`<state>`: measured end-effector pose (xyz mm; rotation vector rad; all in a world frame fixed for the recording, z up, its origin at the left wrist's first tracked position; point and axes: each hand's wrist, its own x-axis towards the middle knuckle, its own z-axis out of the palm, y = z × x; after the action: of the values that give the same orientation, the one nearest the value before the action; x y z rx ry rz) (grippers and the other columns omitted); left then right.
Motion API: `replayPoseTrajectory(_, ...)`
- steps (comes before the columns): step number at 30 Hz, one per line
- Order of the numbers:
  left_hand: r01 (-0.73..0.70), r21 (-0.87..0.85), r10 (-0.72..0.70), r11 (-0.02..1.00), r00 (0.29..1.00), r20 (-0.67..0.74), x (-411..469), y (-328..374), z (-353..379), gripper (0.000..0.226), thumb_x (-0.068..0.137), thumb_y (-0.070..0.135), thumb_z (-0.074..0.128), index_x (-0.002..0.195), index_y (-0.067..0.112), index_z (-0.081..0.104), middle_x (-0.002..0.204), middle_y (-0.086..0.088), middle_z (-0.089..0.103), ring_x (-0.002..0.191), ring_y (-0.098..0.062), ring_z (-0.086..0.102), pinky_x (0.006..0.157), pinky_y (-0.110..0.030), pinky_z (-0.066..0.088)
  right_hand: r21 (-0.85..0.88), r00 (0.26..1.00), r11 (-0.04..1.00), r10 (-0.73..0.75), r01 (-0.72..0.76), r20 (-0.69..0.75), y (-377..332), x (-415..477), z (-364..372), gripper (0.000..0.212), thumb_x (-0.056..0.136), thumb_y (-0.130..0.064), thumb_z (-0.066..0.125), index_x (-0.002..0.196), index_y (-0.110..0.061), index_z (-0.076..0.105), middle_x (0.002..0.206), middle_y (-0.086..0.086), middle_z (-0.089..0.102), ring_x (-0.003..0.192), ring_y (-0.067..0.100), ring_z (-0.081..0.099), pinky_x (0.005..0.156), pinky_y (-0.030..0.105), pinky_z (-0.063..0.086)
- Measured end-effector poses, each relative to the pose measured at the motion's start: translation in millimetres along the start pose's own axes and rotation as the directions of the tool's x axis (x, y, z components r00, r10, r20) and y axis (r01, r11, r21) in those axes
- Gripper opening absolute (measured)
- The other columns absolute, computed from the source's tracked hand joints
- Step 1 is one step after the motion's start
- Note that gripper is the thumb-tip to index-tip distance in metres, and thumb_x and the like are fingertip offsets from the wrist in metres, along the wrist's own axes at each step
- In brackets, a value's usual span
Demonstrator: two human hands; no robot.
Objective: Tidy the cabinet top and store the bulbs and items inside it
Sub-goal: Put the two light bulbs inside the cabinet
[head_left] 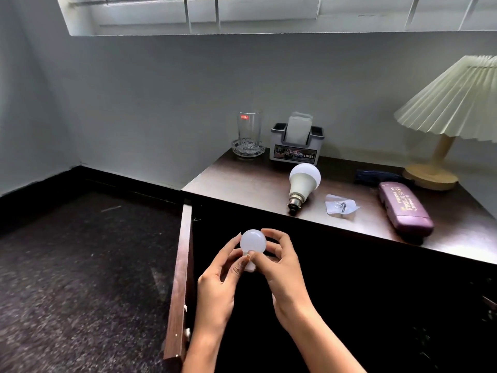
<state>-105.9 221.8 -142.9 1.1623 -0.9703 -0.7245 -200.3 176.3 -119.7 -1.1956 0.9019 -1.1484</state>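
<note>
A small white bulb (252,242) is held in front of the dark open cabinet (349,305), below its top edge. My left hand (220,281) grips the bulb's base from the left and my right hand (282,265) cups it from the right. A larger white bulb (304,181) lies on the dark cabinet top (242,181), cap pointing toward me. Beside it are a small clear plastic bag (341,207) with metal parts and a purple spectacle case (404,208).
The cabinet door (181,281) stands open at the left, edge toward me. At the back of the top stand a glass in an ashtray (248,135), a grey tissue holder (297,142), a dark blue object (376,176) and a pleated lamp (451,122). Dark floor lies left.
</note>
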Motion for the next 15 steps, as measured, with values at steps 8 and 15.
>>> replayPoseTrajectory(8, 0.053, 0.14, -0.063, 0.989, 0.996, 0.067, 3.7, -13.4, -16.6, 0.036, 0.074, 0.045, 0.063, 0.11, 0.046, 0.061, 0.096, 0.008, 0.074, 0.094, -0.01, 0.068, 0.086, -0.032, 0.051, 0.085, 0.992, 0.992, 0.087, -0.094, 0.088, 8.8, -8.7, -7.2, 0.027, 0.08, -0.004, 0.064, 0.101, -0.019, 0.057, 0.104, 0.012, 0.066, 0.096, 0.035, 0.066, 0.092, 0.051, 0.051)
replayPoseTrajectory(15, 0.148, 0.117, -0.161, 0.982, 0.981, 0.111, 7.7, -21.3, -37.2, 0.038, 0.067, 0.038, 0.069, 0.105, 0.037, 0.066, 0.095, -0.006, 0.074, 0.093, -0.023, 0.07, 0.086, -0.038, 0.052, -0.003, 0.982, 0.996, 0.088, -0.089, 0.167, 24.2, -11.8, -6.9, 0.032, 0.079, -0.005, 0.066, 0.104, -0.023, 0.056, 0.107, 0.01, 0.066, 0.099, 0.034, 0.064, 0.091, 0.046, 0.052)
